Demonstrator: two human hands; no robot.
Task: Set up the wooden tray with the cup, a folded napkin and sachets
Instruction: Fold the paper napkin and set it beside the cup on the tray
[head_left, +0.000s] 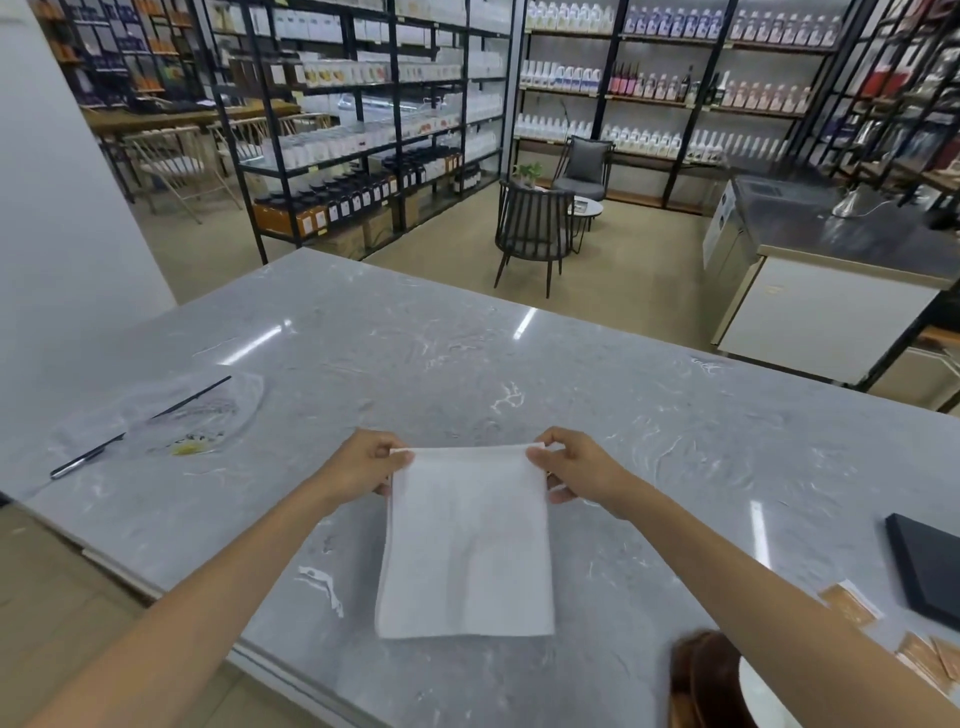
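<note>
Both hands are on the napkin (465, 540): the left hand (363, 467) pinches its far left corner between thumb and fingers, and the right hand (569, 467) pinches the far right corner the same way. The far edge is lifted a little off the counter (467, 353) and pulled straight between the two grips, while the near edge lies flat on the stone close to the person.

The napkin is white, thin and limp — it looks already doubled, a tall rectangle with a soft hem along the left side. It will weigh almost nothing and has no stiffness of its own, so it sags wherever it is not held. Corners are the right place to take it: a hold at both far corners keeps the edge taut and lets it be carried over to meet the near edge squarely. A grip in the middle would bunch it. The polished counter gives little friction, so the resting half may slide as the top is brought over; pressing the crease flat afterwards would fix it.

Near the right forearm lie the sachets (852, 605), tan and flat, some beside a dark slab (930, 571) at the right edge. A brown wooden rim (691, 675) shows at the bottom — probably the tray, with something pale on it, too cut off to tell. To the far left sit a clear plastic bag (197, 410) and a dark rod (140, 426).
</note>
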